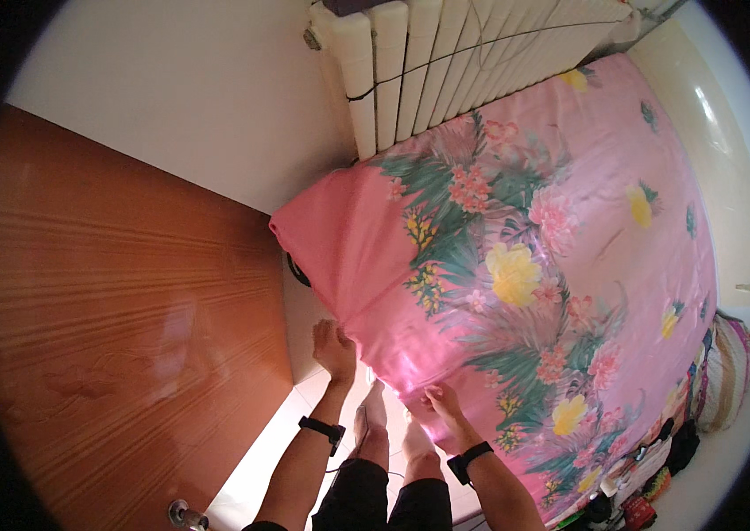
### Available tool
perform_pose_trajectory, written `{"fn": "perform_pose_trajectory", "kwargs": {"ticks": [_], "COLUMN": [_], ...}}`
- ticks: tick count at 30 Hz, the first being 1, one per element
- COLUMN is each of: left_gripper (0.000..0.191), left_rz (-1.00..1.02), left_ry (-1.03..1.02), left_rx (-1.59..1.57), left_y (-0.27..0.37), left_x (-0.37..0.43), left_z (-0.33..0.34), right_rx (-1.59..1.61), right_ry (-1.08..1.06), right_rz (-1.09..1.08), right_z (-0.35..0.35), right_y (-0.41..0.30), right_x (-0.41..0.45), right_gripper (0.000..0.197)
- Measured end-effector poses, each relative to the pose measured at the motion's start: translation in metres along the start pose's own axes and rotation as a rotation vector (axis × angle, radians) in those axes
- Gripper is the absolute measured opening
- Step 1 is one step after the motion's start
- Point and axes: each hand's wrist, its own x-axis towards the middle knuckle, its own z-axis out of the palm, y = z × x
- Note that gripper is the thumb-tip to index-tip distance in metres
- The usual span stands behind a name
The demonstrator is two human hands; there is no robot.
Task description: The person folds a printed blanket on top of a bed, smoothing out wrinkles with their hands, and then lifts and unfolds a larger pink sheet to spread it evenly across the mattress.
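Note:
A pink sheet with printed flowers and leaves (pixel 514 279) lies over a bed, its near edge hanging down. My left hand (pixel 334 348) is at the sheet's edge beside a gathered fold, fingers curled; whether cloth is pinched in it is hard to make out. My right hand (pixel 440 401) has its thumb and fingers closed on the edge of the sheet, further along to the right. Both wrists wear black bands. Creases fan out across the plain pink border near my left hand.
A wooden door (pixel 136 318) with a metal knob (pixel 179 512) stands at left. A white radiator (pixel 468 60) with a dark cable adjoins the bed's far side. Folded bedding (pixel 725 378) and small items lie at right. My feet are on the tiled floor by the bed.

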Motion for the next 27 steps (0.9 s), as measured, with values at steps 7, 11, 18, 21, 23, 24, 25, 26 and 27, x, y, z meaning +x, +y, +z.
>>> {"fn": "perform_pose_trajectory", "kwargs": {"ticks": [7, 11, 18, 21, 23, 24, 25, 26, 27], "left_gripper": [0.024, 0.033, 0.03, 0.027, 0.017, 0.01, 0.01, 0.011, 0.012], "left_rz": [0.204, 0.436, 0.643, 0.735, 0.686, 0.752, 0.752, 0.685, 0.614], "left_ry": [-0.275, -0.436, -0.636, -0.758, -0.867, -0.763, -0.755, -0.793, -0.831], "left_rx": [0.013, -0.023, -0.091, 0.028, -0.094, -0.167, -0.171, -0.183, -0.19], "left_y": [0.018, 0.018, 0.013, 0.014, 0.005, 0.017, 0.021, 0.022, 0.021], "left_x": [-0.017, -0.031, -0.041, -0.044, -0.051, -0.048, -0.05, -0.055, -0.058], "left_z": [-0.011, -0.012, -0.017, -0.019, -0.012, -0.015, -0.013, -0.01, -0.009], "right_rx": [-0.145, -0.154, -0.033, -0.096, -0.068, -0.077, -0.191, -0.304, -0.307], "right_ry": [0.171, 0.2, 0.147, 0.168, 0.132, 0.148, 0.164, 0.175, 0.164], "right_rz": [0.241, 0.168, -0.055, -0.12, -0.114, -0.117, -0.204, -0.29, -0.294], "right_z": [-0.034, -0.033, 0.031, 0.079, 0.1, 0.091, 0.087, 0.084, 0.083], "right_y": [0.032, 0.029, -0.058, -0.123, -0.142, -0.139, -0.132, -0.125, -0.121], "right_x": [-0.019, -0.013, 0.003, 0.003, 0.012, 0.019, 0.034, 0.047, 0.055], "right_gripper": [0.017, 0.018, 0.029, 0.036, 0.039, 0.039, 0.04, 0.042, 0.042]}}
